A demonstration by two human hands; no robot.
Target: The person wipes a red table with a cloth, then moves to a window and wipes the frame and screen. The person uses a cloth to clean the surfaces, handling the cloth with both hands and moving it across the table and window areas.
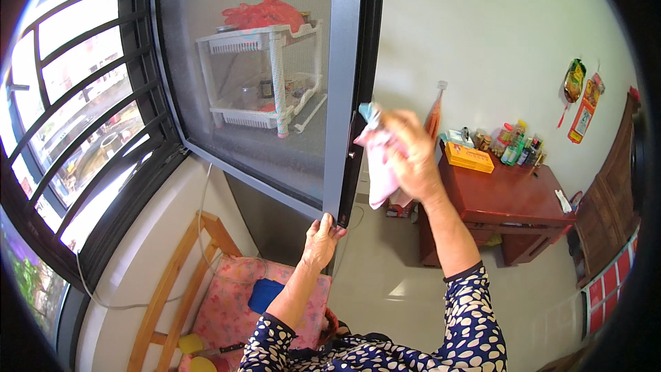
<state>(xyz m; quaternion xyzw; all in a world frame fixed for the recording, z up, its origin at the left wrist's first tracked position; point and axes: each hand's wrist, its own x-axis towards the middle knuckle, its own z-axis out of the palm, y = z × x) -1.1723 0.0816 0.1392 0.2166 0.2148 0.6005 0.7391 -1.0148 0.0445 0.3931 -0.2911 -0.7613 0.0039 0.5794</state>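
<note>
A screen window sash (342, 88) with a grey metal frame stands swung inward before me. My left hand (321, 245) grips its lower corner, thumb on the front face and fingers around the edge. To the right of the sash's dark outer edge, my right hand (410, 155) is raised and somewhat blurred. Bunched in it is a pink cloth (379, 170), with a bluish-grey part sticking out at the top. Whether the cloth touches the frame, I cannot tell. Through the mesh shows a white plastic rack (279, 82) with a red plastic bag (268, 13) on top.
Dark window bars (93, 62) curve along the left. Below lies a pink patterned pad (232, 289) on a wooden-framed seat, with a blue cloth (266, 294) and a knife (232, 347). A reddish desk (496, 191) at right carries bottles and a yellow box (469, 157).
</note>
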